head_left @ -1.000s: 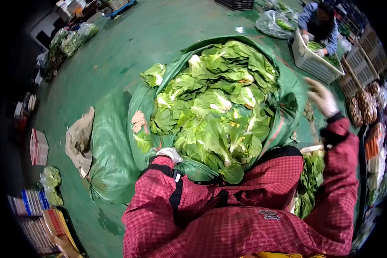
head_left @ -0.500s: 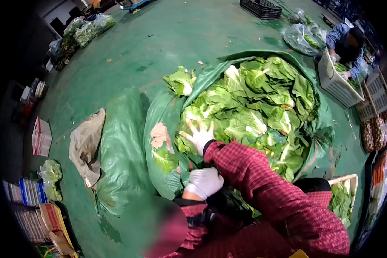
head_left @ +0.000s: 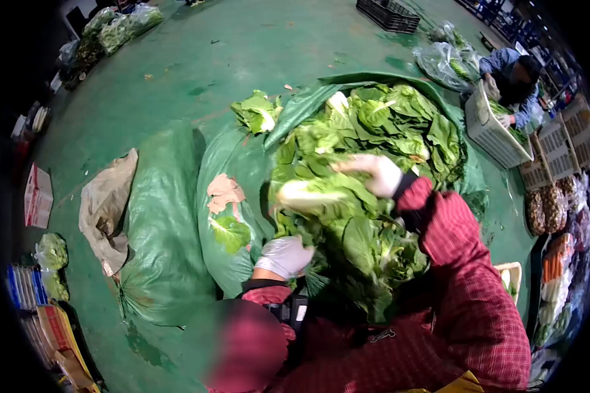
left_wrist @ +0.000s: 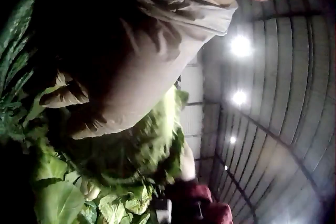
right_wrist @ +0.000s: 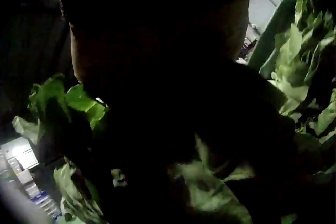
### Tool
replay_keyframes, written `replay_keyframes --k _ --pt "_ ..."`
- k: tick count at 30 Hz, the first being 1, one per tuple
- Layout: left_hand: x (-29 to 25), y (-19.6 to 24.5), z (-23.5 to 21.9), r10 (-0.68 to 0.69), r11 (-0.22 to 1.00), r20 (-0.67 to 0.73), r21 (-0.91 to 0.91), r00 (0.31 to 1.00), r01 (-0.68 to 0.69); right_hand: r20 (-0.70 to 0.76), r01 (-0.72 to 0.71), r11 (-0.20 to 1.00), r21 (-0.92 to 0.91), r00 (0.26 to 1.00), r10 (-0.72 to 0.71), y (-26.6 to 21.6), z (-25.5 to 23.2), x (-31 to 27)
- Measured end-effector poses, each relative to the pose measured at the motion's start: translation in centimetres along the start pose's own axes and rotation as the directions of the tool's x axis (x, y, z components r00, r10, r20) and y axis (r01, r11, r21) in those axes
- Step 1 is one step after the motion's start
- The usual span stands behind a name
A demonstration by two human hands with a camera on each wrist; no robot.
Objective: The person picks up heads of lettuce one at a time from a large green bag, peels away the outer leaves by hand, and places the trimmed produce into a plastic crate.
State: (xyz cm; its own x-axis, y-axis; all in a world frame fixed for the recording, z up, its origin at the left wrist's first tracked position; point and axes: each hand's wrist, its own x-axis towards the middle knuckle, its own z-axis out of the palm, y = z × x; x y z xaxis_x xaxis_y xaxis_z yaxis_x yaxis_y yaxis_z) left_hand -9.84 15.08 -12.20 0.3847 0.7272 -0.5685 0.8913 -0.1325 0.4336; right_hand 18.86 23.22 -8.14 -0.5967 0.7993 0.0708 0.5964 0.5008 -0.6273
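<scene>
Centrally, a person in a red checked jacket bends over a large green woven sack (head_left: 236, 164) lying opened on the green floor and heaped with loose green leafy cabbages (head_left: 400, 124). The white-gloved right hand (head_left: 379, 173) lifts a pale-stemmed green cabbage head (head_left: 311, 194) above the near part of the heap; the glove lies over its upper leaves, fingers extended toward the stem end. Whether they curl round it cannot be told: motion blur in the head view, darkness in the right wrist view. The white-gloved left hand (head_left: 283, 256) is curled into leaves at the near edge of the sack, beneath the lifted head; the left wrist view shows its fingers (left_wrist: 68, 95) bent among foliage.

Judged risks: outer leaves may tear away, so the head could drop back onto the heap; loose cabbages could spill over the sack's far left edge, where one green cabbage (head_left: 255, 111) already lies.
</scene>
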Motion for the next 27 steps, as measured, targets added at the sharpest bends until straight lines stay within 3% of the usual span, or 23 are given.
replay_keyframes --k 3,4,5,6,7,8,9,11,12,13,14,15,17,19,20,21,23,25,27 --pt "-0.6 0.6 -0.6 -0.039 0.999 -0.027 0.007 0.999 0.039 -0.037 -0.048 0.943 -0.328 0.999 0.038 -0.2 2.9 -9.3" --pt "-0.9 0.8 -0.5 0.017 1.0 -0.083 0.005 0.996 -0.016 0.024 -0.063 0.893 -0.445 0.996 0.082 0.8 5.3 -12.5" --pt "-1.1 0.8 -0.3 0.069 0.998 -0.144 0.002 0.987 -0.069 0.224 -0.13 0.817 -0.562 0.927 0.302 0.2 6.4 -14.9" --pt "-0.8 0.7 -0.2 0.083 0.996 -0.151 0.031 0.985 -0.08 0.42 -0.173 0.771 -0.612 0.756 0.503 -0.2 6.7 -15.9" --pt "-0.6 0.6 -0.4 0.092 0.995 -0.13 0.042 0.987 -0.088 0.56 -0.184 0.72 -0.669 0.513 0.651 -0.5 6.9 -16.2" --pt "-0.5 0.8 -0.6 0.05 0.998 -0.101 0.049 0.994 -0.046 0.616 -0.387 0.763 -0.517 0.45 0.646 1.2 7.3 -16.9" --pt "-0.7 1.2 -1.0 0.007 0.998 -0.073 0.056 0.997 -0.003 0.52 -0.374 0.767 -0.521 0.573 0.633 -0.4 6.4 -16.1" --pt "-1.2 1.9 -1.4 0.002 0.999 -0.091 0.051 0.996 0.003 0.4 -0.407 0.842 -0.355 0.748 0.53 -2.1 3.0 -14.4" --pt "-1.5 2.1 -1.7 -0.002 0.998 -0.099 0.055 0.995 0.007 0.197 -0.335 0.927 -0.167 0.91 0.364 -0.9 2.9 -14.5" --pt "-1.6 2.0 -1.6 0.017 0.998 -0.12 0.055 0.993 -0.011 0.208 -0.562 0.777 -0.283 0.755 0.622 -5.0 0.2 -11.3" --pt "-1.5 1.8 -1.3 0.036 0.998 -0.143 0.055 0.989 -0.028 0.005 -0.485 0.829 -0.279 0.862 0.507 -3.9 0.8 -9.8" --pt "-1.4 1.7 -1.1 0.055 0.997 -0.166 0.054 0.985 -0.047 -0.198 -0.403 0.866 -0.296 0.913 0.357 -3.1 1.6 -8.5" --pt "-1.4 1.9 -1.2 0.072 0.996 -0.18 0.058 0.981 -0.063 -0.326 -0.527 0.844 -0.1 0.819 0.473 -4.8 3.0 -4.2" --pt "-1.4 2.2 -1.3 0.075 0.996 -0.18 0.057 0.981 -0.065 -0.418 -0.269 0.95 -0.157 0.89 0.183 0.5 9.8 -2.2" --pt "-1.2 2.1 -1.3 0.071 0.997 -0.18 0.054 0.981 -0.063 0.14 -0.713 0.667 -0.217 0.653 0.744 -3.8 8.8 -0.8" --pt "-1.1 2.1 -1.6 0.056 0.998 -0.181 0.04 0.982 -0.05 0.107 -0.738 0.518 -0.433 0.528 0.842 -7.5 8.7 -0.8" --pt "-1.1 2.2 -1.7 0.025 1.0 -0.178 0.003 0.984 -0.025 0.01 -0.817 0.51 -0.269 0.527 0.85 -4.8 11.9 -3.3" --pt "-1.4 2.3 -2.0 0.025 1.0 -0.167 0.016 0.986 -0.023 -0.113 -0.787 0.603 -0.126 0.616 0.78 -1.4 13.1 -6.2" --pt "-1.3 2.3 -1.8 0.054 0.998 -0.153 -0.003 0.987 -0.055 -0.171 -0.623 0.782 0.009 0.77 0.615 2.4 13.0 -8.7"
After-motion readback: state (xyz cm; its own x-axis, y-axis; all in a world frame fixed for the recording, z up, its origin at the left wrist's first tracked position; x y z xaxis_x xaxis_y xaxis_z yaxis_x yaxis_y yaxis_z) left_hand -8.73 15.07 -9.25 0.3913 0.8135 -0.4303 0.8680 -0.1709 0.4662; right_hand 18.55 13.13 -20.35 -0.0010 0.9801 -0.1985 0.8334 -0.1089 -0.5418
